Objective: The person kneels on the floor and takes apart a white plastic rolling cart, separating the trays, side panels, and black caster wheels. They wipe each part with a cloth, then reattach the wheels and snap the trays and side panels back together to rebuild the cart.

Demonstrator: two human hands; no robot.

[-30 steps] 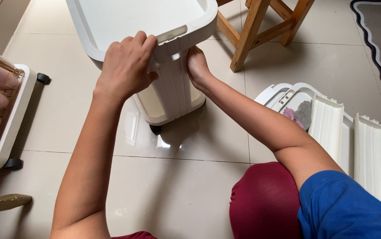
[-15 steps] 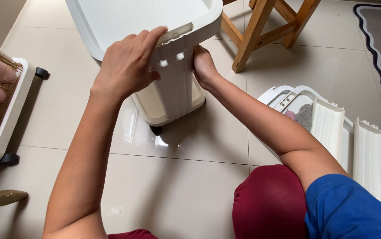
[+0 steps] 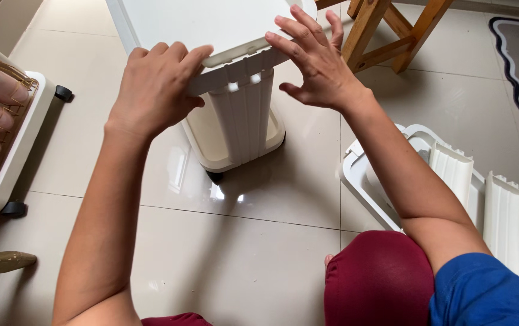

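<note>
A white plastic cart [image 3: 235, 115] stands on the tiled floor [image 3: 241, 253] at twelve o'clock from the person, its top tray [image 3: 211, 24] tilted toward the camera and its ribbed corner post [image 3: 244, 115] facing forward; the left hand [image 3: 157, 87] sits at eleven o'clock, fingers curled over the tray's front rim and closed on it; the right hand [image 3: 313, 60] at one o'clock lies open, fingers spread, pressing flat on the rim. Spare white ribbed panels [image 3: 488, 193] lie at four o'clock; a wooden stool [image 3: 392, 30] stands at one o'clock, just beyond the cart; another wheeled rack [image 3: 6, 139] is at nine o'clock.
</note>
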